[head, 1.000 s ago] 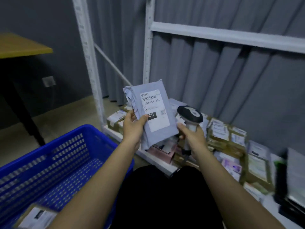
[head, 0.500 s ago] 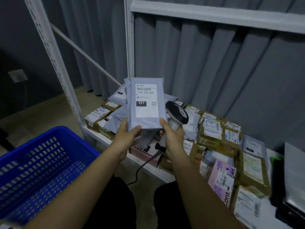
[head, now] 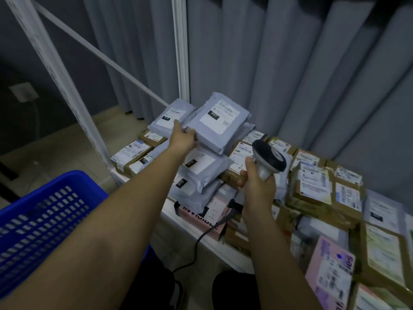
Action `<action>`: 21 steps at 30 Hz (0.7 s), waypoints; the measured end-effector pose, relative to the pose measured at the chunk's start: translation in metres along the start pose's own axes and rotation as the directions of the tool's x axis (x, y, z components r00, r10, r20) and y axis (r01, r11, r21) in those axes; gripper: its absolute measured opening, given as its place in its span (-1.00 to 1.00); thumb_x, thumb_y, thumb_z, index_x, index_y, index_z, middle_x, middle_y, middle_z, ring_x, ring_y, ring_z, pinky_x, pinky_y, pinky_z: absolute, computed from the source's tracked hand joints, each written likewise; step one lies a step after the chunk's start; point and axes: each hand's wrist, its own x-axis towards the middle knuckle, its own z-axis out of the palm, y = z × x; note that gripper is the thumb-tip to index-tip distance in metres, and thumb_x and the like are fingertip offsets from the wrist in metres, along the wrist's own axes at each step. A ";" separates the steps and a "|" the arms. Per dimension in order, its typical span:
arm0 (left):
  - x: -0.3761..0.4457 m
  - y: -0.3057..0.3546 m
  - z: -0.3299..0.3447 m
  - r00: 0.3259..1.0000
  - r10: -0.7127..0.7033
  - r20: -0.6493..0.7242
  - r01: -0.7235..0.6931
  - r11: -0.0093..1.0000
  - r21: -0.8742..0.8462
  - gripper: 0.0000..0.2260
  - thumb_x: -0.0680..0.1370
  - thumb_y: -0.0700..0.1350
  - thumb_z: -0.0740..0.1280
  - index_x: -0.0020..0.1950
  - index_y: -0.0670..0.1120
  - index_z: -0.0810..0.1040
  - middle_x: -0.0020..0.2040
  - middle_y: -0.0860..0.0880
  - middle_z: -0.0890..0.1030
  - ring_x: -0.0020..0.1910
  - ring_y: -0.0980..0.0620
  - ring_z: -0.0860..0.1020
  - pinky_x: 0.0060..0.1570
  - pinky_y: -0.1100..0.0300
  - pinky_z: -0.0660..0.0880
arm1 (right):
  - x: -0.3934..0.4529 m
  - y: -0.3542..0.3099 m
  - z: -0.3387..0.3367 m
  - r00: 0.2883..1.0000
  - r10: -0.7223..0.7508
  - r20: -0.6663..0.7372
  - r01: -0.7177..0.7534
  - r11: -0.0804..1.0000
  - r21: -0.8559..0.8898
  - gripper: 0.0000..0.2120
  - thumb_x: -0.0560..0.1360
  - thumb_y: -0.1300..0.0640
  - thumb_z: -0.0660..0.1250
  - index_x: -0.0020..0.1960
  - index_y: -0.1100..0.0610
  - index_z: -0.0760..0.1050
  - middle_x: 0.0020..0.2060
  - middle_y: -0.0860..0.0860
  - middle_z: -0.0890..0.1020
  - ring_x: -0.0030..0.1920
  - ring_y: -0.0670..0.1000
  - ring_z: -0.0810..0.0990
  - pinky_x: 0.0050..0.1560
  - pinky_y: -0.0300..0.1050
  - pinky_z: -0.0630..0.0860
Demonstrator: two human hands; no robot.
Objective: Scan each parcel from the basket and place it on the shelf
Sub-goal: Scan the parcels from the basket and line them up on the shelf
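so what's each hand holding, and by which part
Left hand grips the grey plastic mailer parcel by its near-left edge; right hand grips the grey handheld scanner by its handle.

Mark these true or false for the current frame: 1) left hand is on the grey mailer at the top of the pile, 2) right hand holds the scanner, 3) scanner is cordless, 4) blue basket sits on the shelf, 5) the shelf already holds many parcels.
1) True. The left hand holds the near edge of the grey mailer on top of the pile.
2) True. The right hand grips the scanner by its handle.
3) False. A black cord hangs from its handle.
4) False. The blue basket stands lower left, off the shelf.
5) True.
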 end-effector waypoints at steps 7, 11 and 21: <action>-0.011 -0.025 -0.015 0.996 0.042 0.075 -0.060 0.966 0.252 -0.58 0.61 -0.10 0.27 0.46 -0.05 0.32 0.44 -0.05 0.35 0.36 -0.09 0.39 0.33 -0.07 0.39 | -0.009 0.005 0.008 0.983 0.042 0.179 -0.013 0.987 -0.163 -0.82 0.50 0.05 0.42 -0.01 0.13 0.52 -0.28 0.07 0.60 -0.40 -0.05 0.50 -0.37 -0.21 0.50; -0.058 -0.034 -0.064 0.992 0.070 0.108 -0.088 0.981 0.171 -0.75 0.61 -0.21 0.25 0.27 -0.06 0.49 0.19 -0.04 0.56 0.13 -0.01 0.53 0.04 0.15 0.49 | -0.029 0.013 0.014 0.943 0.036 0.331 0.069 0.951 -0.300 -0.79 0.50 0.05 0.43 0.02 0.18 0.56 -0.31 0.07 0.61 -0.45 -0.02 0.50 -0.35 -0.11 0.48; -0.206 -0.116 -0.278 0.943 -0.130 -0.307 0.160 0.985 0.072 -0.78 0.60 -0.29 0.22 0.23 -0.11 0.42 -0.15 0.00 0.58 -0.27 0.17 0.55 -0.21 0.28 0.42 | -0.116 0.071 0.066 0.612 0.158 0.775 0.578 0.580 -0.574 -0.88 0.48 0.13 0.44 -0.05 0.12 0.52 -0.29 0.02 0.58 -0.36 -0.11 0.51 -0.27 -0.15 0.45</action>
